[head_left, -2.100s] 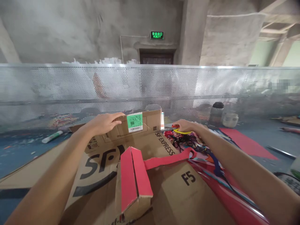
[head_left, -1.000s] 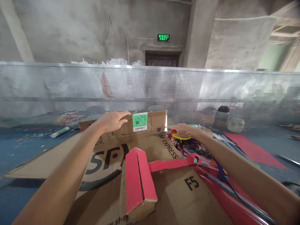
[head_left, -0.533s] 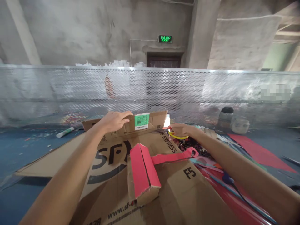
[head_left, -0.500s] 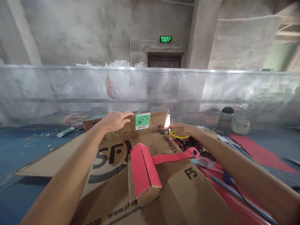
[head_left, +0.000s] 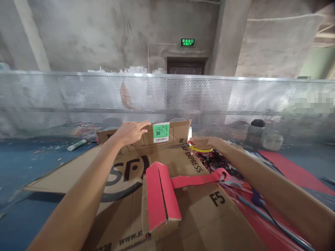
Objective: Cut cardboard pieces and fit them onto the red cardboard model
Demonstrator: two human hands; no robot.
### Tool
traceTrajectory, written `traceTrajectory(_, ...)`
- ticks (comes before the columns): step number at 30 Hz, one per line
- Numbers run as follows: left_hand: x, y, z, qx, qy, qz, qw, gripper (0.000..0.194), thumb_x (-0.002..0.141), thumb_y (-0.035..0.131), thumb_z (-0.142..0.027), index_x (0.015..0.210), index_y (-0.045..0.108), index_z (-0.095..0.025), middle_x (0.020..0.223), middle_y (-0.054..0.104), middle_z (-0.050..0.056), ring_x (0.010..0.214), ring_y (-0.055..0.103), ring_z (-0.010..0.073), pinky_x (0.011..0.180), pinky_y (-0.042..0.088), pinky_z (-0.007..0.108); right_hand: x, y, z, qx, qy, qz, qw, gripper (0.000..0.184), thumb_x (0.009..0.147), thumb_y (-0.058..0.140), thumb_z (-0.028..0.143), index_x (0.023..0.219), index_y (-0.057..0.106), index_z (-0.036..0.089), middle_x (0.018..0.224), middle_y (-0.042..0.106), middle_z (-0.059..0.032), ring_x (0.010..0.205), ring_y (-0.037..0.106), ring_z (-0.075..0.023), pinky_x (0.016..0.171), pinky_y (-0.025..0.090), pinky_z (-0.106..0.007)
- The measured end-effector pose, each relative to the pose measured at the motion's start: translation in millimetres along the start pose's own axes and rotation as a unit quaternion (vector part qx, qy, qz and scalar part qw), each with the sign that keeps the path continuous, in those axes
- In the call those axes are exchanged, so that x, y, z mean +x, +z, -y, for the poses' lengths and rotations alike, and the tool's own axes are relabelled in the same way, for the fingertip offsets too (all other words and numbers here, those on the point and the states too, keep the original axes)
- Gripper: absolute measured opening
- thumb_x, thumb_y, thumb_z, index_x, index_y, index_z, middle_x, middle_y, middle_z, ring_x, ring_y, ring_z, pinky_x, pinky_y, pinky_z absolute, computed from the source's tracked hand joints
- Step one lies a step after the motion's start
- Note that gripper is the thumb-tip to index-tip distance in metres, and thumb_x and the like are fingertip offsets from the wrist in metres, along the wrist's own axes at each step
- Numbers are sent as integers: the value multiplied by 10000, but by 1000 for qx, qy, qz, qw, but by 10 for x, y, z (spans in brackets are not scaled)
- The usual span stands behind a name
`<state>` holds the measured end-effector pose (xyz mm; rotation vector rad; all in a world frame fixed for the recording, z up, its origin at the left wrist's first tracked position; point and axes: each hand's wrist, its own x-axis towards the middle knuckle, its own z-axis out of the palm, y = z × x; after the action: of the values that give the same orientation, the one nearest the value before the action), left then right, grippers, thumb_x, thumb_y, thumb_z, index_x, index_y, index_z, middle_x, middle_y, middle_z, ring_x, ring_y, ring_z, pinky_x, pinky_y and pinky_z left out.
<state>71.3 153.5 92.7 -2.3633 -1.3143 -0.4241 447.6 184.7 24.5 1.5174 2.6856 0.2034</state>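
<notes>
A large flattened cardboard box (head_left: 199, 216) with SF EXPRESS print lies in front of me, its far flap (head_left: 176, 134) raised. My left hand (head_left: 132, 133) is closed on the flap's upper edge, left of a green shipping label (head_left: 161, 131). At the flap's right end, my right hand (head_left: 206, 142) grips scissors (head_left: 201, 149) by yellow handles. Their grey blades point left, along the crease at the flap's foot; whether they touch the cardboard I cannot tell. Nearer me, a pink-covered, hammer-shaped cardboard piece (head_left: 160, 197) rests on the box.
Black tangled cord (head_left: 218, 162) and assorted craft scraps lie right of the box. Farther right are a red sheet (head_left: 295, 170), a dark-lidded bottle (head_left: 255, 136) and a jar (head_left: 272, 141). A glue stick (head_left: 76, 145) lies at left. Behind stands a perforated metal panel (head_left: 146, 94).
The scissor blades now show against the base of the flap, left of my right hand. My left hand keeps its place on the flap. The whole view has shifted slightly.
</notes>
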Motion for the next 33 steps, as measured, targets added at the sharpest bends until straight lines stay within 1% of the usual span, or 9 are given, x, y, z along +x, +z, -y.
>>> traceTrajectory(4, -3, 7, -9, 9, 4, -3, 1000, 448, 1016, 370, -364, 1433, 524, -305, 1109, 763, 72, 1047, 690, 316, 909, 477, 460, 103, 88, -36, -31, -8, 17, 999, 476, 882, 604, 558, 1074, 691, 131, 1078, 748, -176, 894, 705, -287, 703, 491, -325)
traceTrajectory(7, 0, 34, -13, 14, 6, -1, 1000, 450, 1013, 371, -355, 1433, 527, -309, 1087, 765, 81, 1031, 693, 316, 902, 477, 465, 121, 131, -61, -49, -13, 8, 999, 490, 927, 527, 569, 1106, 692, 144, 1070, 753, -172, 914, 714, -293, 713, 475, -326)
traceTrajectory(12, 19, 103, -37, 2, 23, -2, 1000, 443, 1019, 357, -366, 1423, 532, -320, 1156, 753, 91, 1036, 689, 322, 888, 476, 475, 62, 182, -81, -73, -18, 2, 997, 591, 879, 548, 696, 1032, 726, 153, 904, 760, -157, 807, 713, -288, 645, 413, -307)
traceTrajectory(18, 32, 106, -75, -11, 32, 2, 999, 435, 1022, 361, -361, 1424, 524, -333, 1161, 754, 80, 1040, 688, 302, 904, 473, 458, 2, 228, -129, -92, -25, -6, 995, 523, 903, 553, 649, 959, 751, 168, 893, 761, -155, 821, 714, -282, 651, 383, -298)
traceTrajectory(23, 29, 91, -74, -12, 14, 7, 1000, 444, 1023, 363, -385, 1430, 524, -317, 1164, 752, 89, 1046, 687, 320, 923, 469, 487, -27, 172, -91, -109, -16, 7, 994, 526, 907, 539, 638, 963, 754, 161, 905, 764, -176, 843, 727, -308, 665, 419, -311)
traceTrajectory(27, 20, 48, -63, -7, 14, 0, 1000, 448, 1018, 365, -367, 1432, 529, -315, 1126, 761, 79, 1046, 685, 306, 933, 465, 474, -9, 124, 30, -98, 20, 23, 995, 420, 951, 515, 478, 1063, 735, 139, 971, 765, -192, 898, 736, -326, 703, 478, -345)
traceTrajectory(29, 12, 20, -50, -2, 13, -2, 1000, 448, 1014, 367, -367, 1422, 542, -313, 1096, 766, 80, 1033, 687, 306, 920, 469, 471, 36, 128, 97, -85, 35, 42, 995, 391, 935, 543, 411, 1148, 709, 128, 1058, 757, -201, 941, 737, -324, 727, 508, -356)
traceTrajectory(31, 4, 2, -33, 4, 14, -4, 1000, 447, 1012, 362, -366, 1413, 551, -311, 1082, 767, 83, 1025, 688, 310, 904, 472, 467, 97, 147, 151, -76, 33, 51, 995, 433, 901, 597, 414, 1220, 680, 133, 1155, 739, -200, 999, 730, -319, 757, 532, -356)
traceTrajectory(33, -3, 2, -17, 9, 13, -6, 1000, 443, 1015, 354, -363, 1406, 554, -306, 1069, 769, 88, 1019, 691, 311, 886, 472, 458, 156, 168, 191, -60, 25, 45, 997, 495, 872, 637, 469, 1260, 665, 162, 1204, 729, -175, 1033, 724, -310, 779, 547, -345)
